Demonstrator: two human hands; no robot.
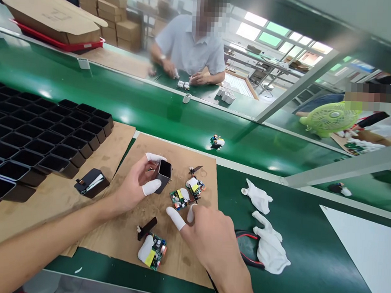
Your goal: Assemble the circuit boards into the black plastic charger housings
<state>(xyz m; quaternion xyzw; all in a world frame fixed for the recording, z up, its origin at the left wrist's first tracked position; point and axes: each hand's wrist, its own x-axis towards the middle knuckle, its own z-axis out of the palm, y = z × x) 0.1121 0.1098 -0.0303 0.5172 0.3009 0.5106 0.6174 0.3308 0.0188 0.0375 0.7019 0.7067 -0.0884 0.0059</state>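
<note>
My left hand, with white finger cots, is closed round a small black square housing, its open end turned up and to the right. My right hand hovers over the brown cardboard sheet, thumb and forefinger apart, just beside a green circuit board. A second board with a black plug piece lies just beyond. A third board lies nearer me, with a black part by it.
A black tray of several empty square housings fills the left. A lone housing lies on its side. White gloves and a red-black cable lie right. On the green conveyor rides one board. Two other people work beyond.
</note>
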